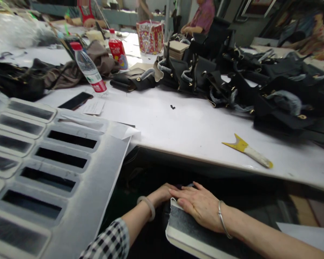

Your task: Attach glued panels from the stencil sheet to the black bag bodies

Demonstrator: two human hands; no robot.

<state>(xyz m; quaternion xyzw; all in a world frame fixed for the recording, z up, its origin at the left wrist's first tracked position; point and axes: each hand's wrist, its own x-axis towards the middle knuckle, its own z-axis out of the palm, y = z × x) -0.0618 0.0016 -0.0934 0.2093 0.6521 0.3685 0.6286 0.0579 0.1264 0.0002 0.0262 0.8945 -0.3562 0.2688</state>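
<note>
Beyond the near edge of the desk (151,129), right hand (202,207) flat, open on a dark panel (189,225), best kept level; left hand's (163,192) grip unclear.

Left: slotted sheet (97,172) overlapping table (162,126) edge | Behind sheet: phone (76,101), then water bottle (90,70) upright | Farther back, mid-table: drink bottle (118,49), paper shopping bag (150,37) | Centre to right, on table: handbags (280,97) | Before handbags: notched scraper (247,150), near front edge
</note>
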